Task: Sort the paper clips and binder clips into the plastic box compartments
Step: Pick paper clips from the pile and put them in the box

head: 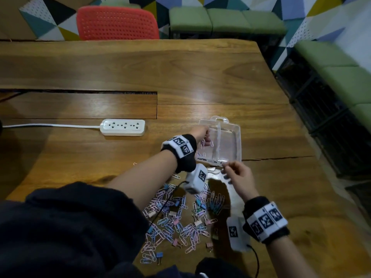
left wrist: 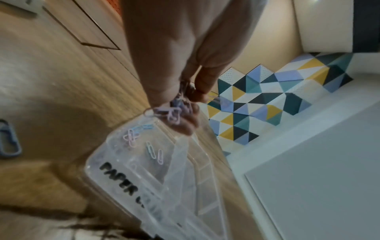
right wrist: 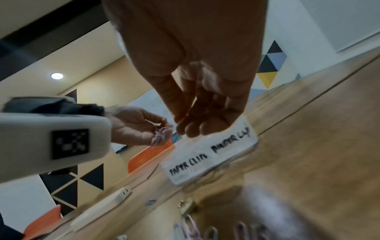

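Note:
A clear plastic box point(head: 239, 137) with a middle divider lies on the wooden table; its front label point(right wrist: 205, 155) reads PAPER CLIPS and BINDER CLIP. My left hand point(head: 202, 135) hovers over the left compartment and holds a bunch of pastel paper clips point(left wrist: 172, 112). A few paper clips point(left wrist: 152, 151) lie in that compartment. The right compartment looks bare. My right hand point(head: 228, 168) has its fingertips point(right wrist: 191, 128) bunched at the box's front rim; whether they pinch it is unclear. A mixed pile of paper clips and binder clips point(head: 180, 221) is spread in front of me.
A white power strip point(head: 122, 127) with its cord lies left of the box. A cable slot point(head: 80, 92) cuts into the table further back. A red chair point(head: 117, 23) and green benches point(head: 220, 19) stand beyond the table. The table's edge runs close on the right.

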Tool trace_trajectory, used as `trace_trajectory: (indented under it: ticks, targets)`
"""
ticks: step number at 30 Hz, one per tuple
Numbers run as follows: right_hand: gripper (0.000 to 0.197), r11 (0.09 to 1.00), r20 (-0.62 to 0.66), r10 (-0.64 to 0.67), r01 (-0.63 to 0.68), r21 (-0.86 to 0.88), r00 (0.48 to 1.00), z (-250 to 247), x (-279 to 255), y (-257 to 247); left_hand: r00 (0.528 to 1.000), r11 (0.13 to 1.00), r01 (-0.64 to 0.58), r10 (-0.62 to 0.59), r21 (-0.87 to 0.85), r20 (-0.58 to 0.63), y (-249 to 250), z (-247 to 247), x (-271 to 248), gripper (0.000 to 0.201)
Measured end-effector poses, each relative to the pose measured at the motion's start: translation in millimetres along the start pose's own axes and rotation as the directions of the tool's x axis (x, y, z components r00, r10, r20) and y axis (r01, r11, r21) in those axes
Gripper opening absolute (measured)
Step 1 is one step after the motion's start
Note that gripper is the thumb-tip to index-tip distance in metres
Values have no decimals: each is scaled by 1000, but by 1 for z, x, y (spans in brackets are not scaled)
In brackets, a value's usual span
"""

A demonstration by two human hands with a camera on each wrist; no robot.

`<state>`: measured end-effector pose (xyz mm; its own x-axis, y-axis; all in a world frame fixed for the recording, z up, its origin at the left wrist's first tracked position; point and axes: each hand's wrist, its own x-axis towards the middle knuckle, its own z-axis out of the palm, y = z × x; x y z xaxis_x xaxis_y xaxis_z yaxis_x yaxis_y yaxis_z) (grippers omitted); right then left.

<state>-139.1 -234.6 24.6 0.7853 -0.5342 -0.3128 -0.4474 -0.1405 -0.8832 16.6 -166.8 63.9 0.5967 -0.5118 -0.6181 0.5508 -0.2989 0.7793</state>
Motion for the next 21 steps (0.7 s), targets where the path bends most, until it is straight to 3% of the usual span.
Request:
trace_trajectory:
  ticks: [5, 9, 12, 15, 17, 21]
  targets:
    - [20, 967, 93, 83, -58, -249, 992, -7, -11, 42, 999, 979, -33, 37, 201, -16, -8, 7, 11, 35]
    - [28, 896, 126, 163, -94, -433, 979, -6, -15, 58, 980, 864, -188, 194, 467, 36, -16, -4, 8, 28]
    - [34, 874, 114, 199, -124, -469, 973, -2, -19, 57, 944, 684, -216, 329, 696, -30, -27, -27, 2, 22]
    - [36, 875, 96, 194, -128, -468, 976, 4, -21, 55, 978, 372, -89, 207, 924, 11, -47, -50, -6, 26]
    - [25, 883, 118, 196, -123, -453, 974, 8, -22, 51, 992, 161, -56, 122, 985, 36, -65, -60, -11, 34]
    - [33, 888, 135, 157, -81, -452, 978, 13, -26, 43, 983, -27, -124, 130, 992, 127, -103, -60, -27, 47]
